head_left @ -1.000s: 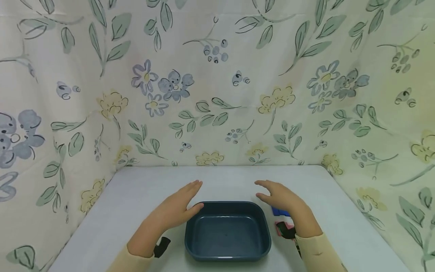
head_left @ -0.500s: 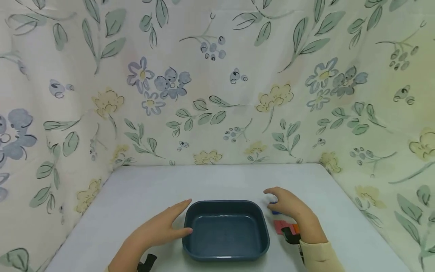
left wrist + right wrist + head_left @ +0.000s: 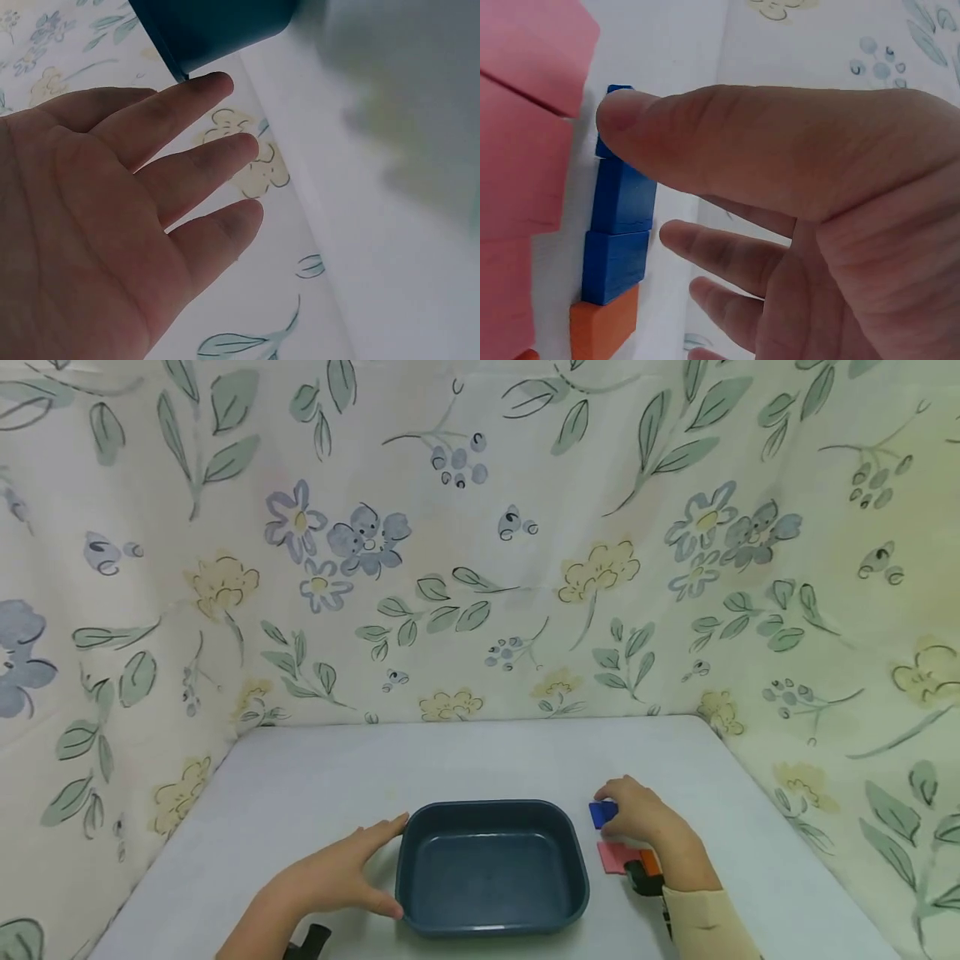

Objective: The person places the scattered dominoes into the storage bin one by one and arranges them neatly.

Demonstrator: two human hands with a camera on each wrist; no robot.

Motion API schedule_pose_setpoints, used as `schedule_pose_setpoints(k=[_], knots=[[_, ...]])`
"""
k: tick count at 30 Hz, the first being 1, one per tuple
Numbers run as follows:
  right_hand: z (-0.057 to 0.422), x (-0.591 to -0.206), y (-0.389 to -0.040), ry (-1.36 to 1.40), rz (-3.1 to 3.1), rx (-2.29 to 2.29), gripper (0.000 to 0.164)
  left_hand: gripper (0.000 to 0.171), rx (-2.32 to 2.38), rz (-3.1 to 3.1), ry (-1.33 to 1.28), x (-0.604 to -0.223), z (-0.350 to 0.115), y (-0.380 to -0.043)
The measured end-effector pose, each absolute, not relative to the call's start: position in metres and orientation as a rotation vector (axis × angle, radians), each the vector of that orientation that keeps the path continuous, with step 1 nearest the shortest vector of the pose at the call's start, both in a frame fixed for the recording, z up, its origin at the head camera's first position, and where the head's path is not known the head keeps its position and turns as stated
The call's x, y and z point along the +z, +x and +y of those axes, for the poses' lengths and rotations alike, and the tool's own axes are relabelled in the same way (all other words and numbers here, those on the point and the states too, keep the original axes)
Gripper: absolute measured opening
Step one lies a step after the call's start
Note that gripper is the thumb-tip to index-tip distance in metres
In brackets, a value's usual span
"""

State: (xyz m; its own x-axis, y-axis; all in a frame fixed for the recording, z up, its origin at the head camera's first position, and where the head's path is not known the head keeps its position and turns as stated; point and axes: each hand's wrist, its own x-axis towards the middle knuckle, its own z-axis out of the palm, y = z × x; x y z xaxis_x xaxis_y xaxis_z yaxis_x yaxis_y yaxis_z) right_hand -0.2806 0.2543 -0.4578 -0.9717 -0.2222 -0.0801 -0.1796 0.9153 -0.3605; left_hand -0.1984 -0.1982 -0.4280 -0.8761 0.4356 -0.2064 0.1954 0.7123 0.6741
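A dark blue rectangular bin (image 3: 491, 928) stands on the table. At its left side is my left hand (image 3: 330, 872), fingers spread and straight, the index finger and thumb at the rim. In the left wrist view, a corner of the bin (image 3: 217, 34) shows just past the fingers. My right hand (image 3: 645, 820) reaches over a row of small blue blocks (image 3: 602, 814), thumb on the near side and index finger on the far side. The right wrist view shows the thumb in front of the end blue block (image 3: 622, 195), the other fingers loosely bent and apart from the row.
Pink blocks (image 3: 617, 857) lie nearer to me than the blue row, with an orange block (image 3: 649, 862) beside them. Another orange block (image 3: 604, 322) continues the blue row. Floral cloth (image 3: 480, 552) hangs behind the white table (image 3: 360, 760).
My left hand has come down and left to the bin's side. The right hand has moved right and lowered from above the bin's far right to the blue blocks.
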Motion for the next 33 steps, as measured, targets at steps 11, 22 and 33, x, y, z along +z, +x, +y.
schedule_pose_setpoints(k=[11, 22, 33], knots=[[0.257, -0.463, -0.284, -0.344, 3.014, -0.506, 0.036, 0.114, 0.935, 2.562, 0.613, -0.429, -0.2, -0.206], [0.245, -0.446, -0.278, -0.415, 3.055, -0.645, 0.036, 0.117, 1.001, 2.491, 0.546, -0.436, -0.198, -0.203], [0.222, -0.415, -0.257, -0.657, 3.146, -0.535, 0.037, 0.118, 1.004, 2.474, 0.591, -0.433, -0.197, -0.198]])
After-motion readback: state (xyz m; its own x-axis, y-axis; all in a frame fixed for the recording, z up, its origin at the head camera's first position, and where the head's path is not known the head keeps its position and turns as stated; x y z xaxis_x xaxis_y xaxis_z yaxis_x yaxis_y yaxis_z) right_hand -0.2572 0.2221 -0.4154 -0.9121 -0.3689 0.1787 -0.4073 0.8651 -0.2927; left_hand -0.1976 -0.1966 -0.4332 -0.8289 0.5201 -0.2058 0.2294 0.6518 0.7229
